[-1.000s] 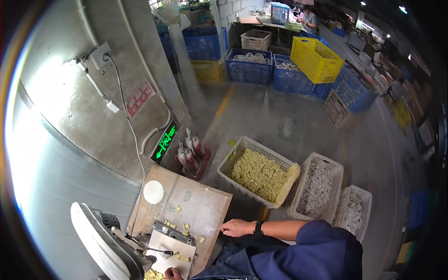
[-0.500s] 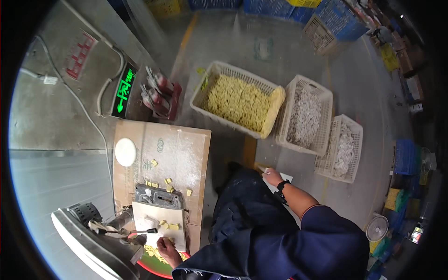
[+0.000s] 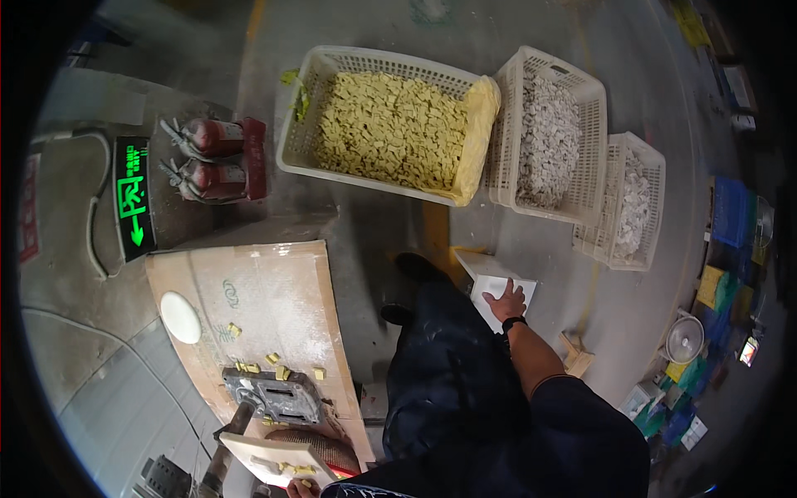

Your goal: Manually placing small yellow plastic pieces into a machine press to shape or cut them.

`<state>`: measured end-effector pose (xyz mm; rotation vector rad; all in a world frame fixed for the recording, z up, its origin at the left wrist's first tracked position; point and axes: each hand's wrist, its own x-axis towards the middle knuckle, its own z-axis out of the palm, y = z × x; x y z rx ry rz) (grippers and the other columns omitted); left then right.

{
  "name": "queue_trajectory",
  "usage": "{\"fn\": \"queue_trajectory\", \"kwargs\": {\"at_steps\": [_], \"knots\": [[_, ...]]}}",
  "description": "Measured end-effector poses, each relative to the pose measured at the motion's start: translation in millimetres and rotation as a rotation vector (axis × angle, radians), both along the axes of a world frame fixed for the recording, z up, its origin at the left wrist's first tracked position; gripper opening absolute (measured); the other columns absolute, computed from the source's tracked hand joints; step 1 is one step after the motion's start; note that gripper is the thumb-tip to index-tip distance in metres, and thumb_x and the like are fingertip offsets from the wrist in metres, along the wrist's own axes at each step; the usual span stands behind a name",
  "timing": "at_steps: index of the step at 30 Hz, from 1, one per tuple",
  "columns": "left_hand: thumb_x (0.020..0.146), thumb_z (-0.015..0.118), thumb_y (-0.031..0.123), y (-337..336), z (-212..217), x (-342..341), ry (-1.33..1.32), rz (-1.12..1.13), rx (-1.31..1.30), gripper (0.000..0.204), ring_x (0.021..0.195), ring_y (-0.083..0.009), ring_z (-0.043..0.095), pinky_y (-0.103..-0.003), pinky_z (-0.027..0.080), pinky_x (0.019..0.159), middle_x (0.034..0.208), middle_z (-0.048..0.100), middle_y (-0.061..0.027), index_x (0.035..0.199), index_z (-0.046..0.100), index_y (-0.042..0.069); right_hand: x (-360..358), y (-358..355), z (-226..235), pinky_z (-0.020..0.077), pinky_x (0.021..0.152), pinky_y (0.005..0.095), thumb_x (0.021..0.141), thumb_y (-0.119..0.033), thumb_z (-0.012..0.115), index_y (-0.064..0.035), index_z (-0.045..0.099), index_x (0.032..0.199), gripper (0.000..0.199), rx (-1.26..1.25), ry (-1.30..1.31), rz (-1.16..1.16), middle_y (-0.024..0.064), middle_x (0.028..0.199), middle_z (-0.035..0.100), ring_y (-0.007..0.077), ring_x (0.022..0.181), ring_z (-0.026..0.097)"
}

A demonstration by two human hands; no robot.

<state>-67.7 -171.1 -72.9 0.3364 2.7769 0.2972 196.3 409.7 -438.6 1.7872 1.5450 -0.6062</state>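
Note:
At the lower edge, my left hand (image 3: 302,489) is partly cut off, its curled fingers beside a pale board (image 3: 270,459). A small yellow block (image 3: 306,483) shows at its fingertips, and a few more lie on the board. On my right, my right hand (image 3: 506,302) is open with fingers spread over a white flat-topped object (image 3: 490,309), whose kind I cannot tell. Past the pale board sits a grey slotted metal plate (image 3: 274,395), with loose yellow blocks (image 3: 282,373) around it on a cardboard sheet (image 3: 278,286).
Ahead stands a basket (image 3: 365,178) of yellow pieces, with two baskets (image 3: 508,178) (image 3: 591,236) of whitish pieces to its right. Red fire extinguishers (image 3: 217,159) stand at left. A round white disc (image 3: 181,317) lies on the cardboard; a wooden piece (image 3: 574,354) is on the floor.
The view has shifted, so the baskets appear higher and the cardboard lower. My right hand has gone from curled fingers to spread ones over the white object. My left hand is now nearer the lower edge.

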Motion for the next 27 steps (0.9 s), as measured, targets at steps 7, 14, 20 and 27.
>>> {"fn": "queue_trajectory", "kwargs": {"at_steps": [7, 14, 20, 27], "knots": [[0.103, 0.057, 0.033, 42, 23, -7, -0.27, 0.685, 0.373, 0.021, 0.095, -0.0277, 0.064, -0.04, 0.052, 0.088, 0.104, 0.067, -0.0112, 0.109, 0.061, 0.014, 18, 13, -27, 0.0338, 0.111, 0.0622, 0.079, -0.067, 0.07, -0.015, 0.032, 0.155, 0.1, -0.029, 0.006, 0.139, 0.0262, 0.155, 0.031, 0.045, 0.143, 0.033], [0.102, 0.061, 0.023, 53, 43, -3, -0.34, 0.974, 0.452, 0.011, 0.088, -0.0249, 0.065, -0.036, 0.054, 0.079, 0.102, 0.067, -0.0102, 0.104, 0.063, 0.013, -16, 20, -39, 0.0353, 0.108, 0.063, 0.079, -0.059, 0.074, -0.0138, 0.047, 0.143, 0.083, -0.09, 0.073, 0.379, 0.0206, 0.145, 0.044, 0.0416, 0.141, 0.035], [0.103, 0.059, 0.028, 71, 30, -3, -0.28, 1.031, 0.569, 0.024, 0.093, -0.022, 0.063, -0.035, 0.054, 0.083, 0.102, 0.067, -0.0086, 0.117, 0.059, 0.008, -19, 30, -46, 0.0458, 0.098, 0.0589, 0.078, -0.053, 0.078, -0.0098, 0.052, 0.13, 0.072, -0.246, 0.146, 0.404, 0.0181, 0.129, 0.056, 0.0402, 0.128, 0.048], [0.103, 0.059, 0.023, 42, 46, 0, -0.31, 0.613, 0.071, 0.014, 0.088, -0.0222, 0.064, -0.035, 0.053, 0.077, 0.098, 0.065, -0.0083, 0.105, 0.062, 0.01, -18, 46, -41, 0.0508, 0.097, 0.0505, 0.08, -0.052, 0.078, -0.0029, 0.052, 0.126, 0.072, -0.297, 0.249, 0.583, 0.0215, 0.124, 0.057, 0.0403, 0.12, 0.055]]}}
